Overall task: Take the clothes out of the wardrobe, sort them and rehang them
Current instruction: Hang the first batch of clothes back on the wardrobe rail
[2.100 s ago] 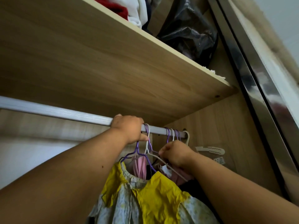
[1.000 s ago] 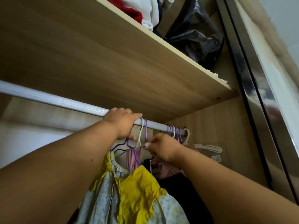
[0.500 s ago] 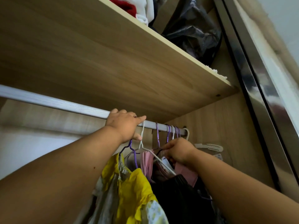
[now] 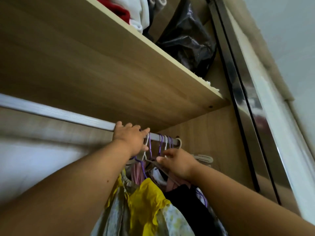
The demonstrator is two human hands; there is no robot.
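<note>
A silver hanging rail [image 4: 56, 113] runs under the wooden shelf. My left hand [image 4: 130, 138] is up at the rail, fingers over it, thumb against a white hanger hook [image 4: 146, 147]. My right hand [image 4: 177, 163] pinches a thin hanger arm just below the purple hooks [image 4: 161, 143]. Beneath the hands hang a yellow and pale floral garment [image 4: 144, 210], a pink garment [image 4: 139, 172] and a black garment [image 4: 192, 206], bunched at the rail's right end.
The wooden shelf [image 4: 119, 68] overhead carries red and white folded clothes [image 4: 134, 12] and a black plastic bag [image 4: 189, 41]. A mirrored sliding door frame [image 4: 245, 92] stands on the right. A beige hanger [image 4: 202, 158] lies against the wardrobe's side wall.
My right hand has risen from the pink garment to the hanger arm just under the hooks. My left hand stays on the rail. The view has shifted slightly.
</note>
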